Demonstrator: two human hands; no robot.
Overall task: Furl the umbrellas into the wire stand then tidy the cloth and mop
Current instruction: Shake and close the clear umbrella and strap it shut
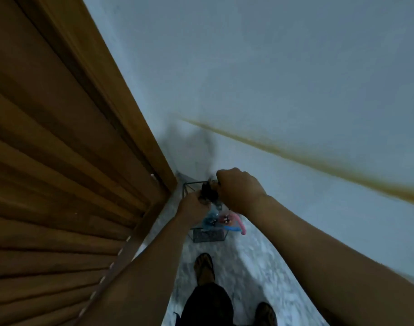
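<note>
Speckled floor [253,262] in a corner between wooden door [60,161] and pale wall [271,67].

Nearest, sandalled foot [204,269]; beyond, wire stand [209,235] holding blue umbrella [209,220] and pink umbrella [240,223]. Above it, left hand [193,205] and right hand [240,191], fingers curled tight round dark umbrella [208,192], not yet down in. Likely snag: loose folds catching on the rim, tipping the light stand. Cloth and mop not seen.

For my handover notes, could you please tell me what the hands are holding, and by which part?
Both hands, left hand and right hand, grip a dark umbrella near its upper end, above the wire stand. The blur hides the exact part.
</note>
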